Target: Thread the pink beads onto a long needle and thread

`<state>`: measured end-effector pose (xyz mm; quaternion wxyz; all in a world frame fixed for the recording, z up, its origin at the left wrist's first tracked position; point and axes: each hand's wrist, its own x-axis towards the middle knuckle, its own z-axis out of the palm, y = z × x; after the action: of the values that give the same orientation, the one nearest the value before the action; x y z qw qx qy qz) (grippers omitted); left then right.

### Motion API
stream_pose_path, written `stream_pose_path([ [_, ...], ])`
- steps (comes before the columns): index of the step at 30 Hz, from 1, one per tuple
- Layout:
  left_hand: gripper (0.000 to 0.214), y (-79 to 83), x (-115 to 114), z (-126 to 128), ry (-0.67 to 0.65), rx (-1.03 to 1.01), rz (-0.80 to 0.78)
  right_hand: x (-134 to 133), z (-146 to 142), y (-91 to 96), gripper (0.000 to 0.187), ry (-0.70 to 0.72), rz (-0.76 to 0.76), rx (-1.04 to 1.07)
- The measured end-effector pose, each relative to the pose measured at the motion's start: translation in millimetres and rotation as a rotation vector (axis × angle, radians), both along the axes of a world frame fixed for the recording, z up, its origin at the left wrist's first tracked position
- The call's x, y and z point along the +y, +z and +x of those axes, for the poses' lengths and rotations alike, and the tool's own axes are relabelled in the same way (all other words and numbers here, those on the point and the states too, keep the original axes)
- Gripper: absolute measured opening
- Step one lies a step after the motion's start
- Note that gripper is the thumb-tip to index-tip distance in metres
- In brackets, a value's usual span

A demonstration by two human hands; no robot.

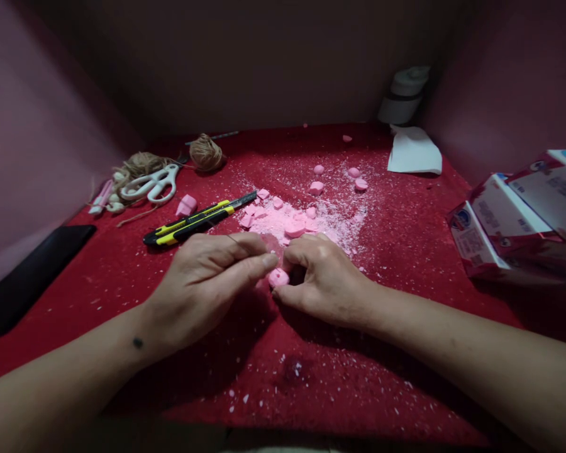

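Near the front of the red table, my right hand (pixel 327 277) pinches a small rounded pink chalk-like piece (pixel 278 277) between thumb and fingers. A small dark hole or mark shows on its upper face. My left hand (pixel 212 274) is closed in a pinch right above that piece. Whatever sits between its fingertips is too small to make out; a thin dark line sticks up by the index finger. Just beyond both hands lies a heap of pink crumbs and powder (pixel 283 220). A black and yellow utility knife (pixel 195 222), blade out, points toward the heap.
White scissors (pixel 153 184) and a ball of twine (pixel 206 153) lie back left, near a black flat case (pixel 33 277). Several pink pieces (pixel 316 188) lie beyond the heap. Right are printed boxes (pixel 504 220), a white paper (pixel 414 151) and a white bottle (pixel 402 97).
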<state>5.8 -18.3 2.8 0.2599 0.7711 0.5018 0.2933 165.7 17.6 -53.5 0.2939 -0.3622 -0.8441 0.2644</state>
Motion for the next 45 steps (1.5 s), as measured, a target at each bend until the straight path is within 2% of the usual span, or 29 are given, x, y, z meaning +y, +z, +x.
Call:
stream_pose_path([
  [4, 0.023, 2.1, -2.0, -1.3, -0.027, 0.065, 0.057, -0.5, -0.5, 0.9, 0.018, -0.002, -0.003, -0.005],
  [15, 0.028, -9.8, 4.4, -2.2, -0.140, 0.170, 0.045, 0.0, 0.0, 0.4, 0.013, 0.001, 0.014, 0.020],
  [21, 0.029, -19.2, 4.3, -2.5, -0.184, 0.162, 0.063, 1.0, 0.4, -0.9, 0.011, 0.007, 0.029, 0.017],
  [24, 0.029, -17.1, 5.2, -1.8, -0.163, 0.148, -0.016, 1.3, 0.3, -1.0, 0.011, -0.001, 0.028, 0.012],
  [28, 0.028, -4.6, 4.5, -1.0, -0.091, 0.044, -0.154, 0.7, 0.1, 0.3, 0.015, 0.000, 0.011, 0.005],
  [31, 0.022, 3.0, 3.2, -1.9, 0.016, -0.046, -0.100, 0.0, 0.1, 1.7, 0.018, -0.002, 0.010, -0.016],
  [37, 0.029, -1.9, 5.1, -3.2, -0.088, 0.059, -0.042, -0.5, 0.3, 1.3, 0.016, 0.002, 0.001, 0.013],
  [45, 0.029, -8.3, 4.0, -0.3, -0.147, 0.201, 0.005, 0.3, -0.3, -1.2, 0.014, -0.005, 0.018, 0.023],
])
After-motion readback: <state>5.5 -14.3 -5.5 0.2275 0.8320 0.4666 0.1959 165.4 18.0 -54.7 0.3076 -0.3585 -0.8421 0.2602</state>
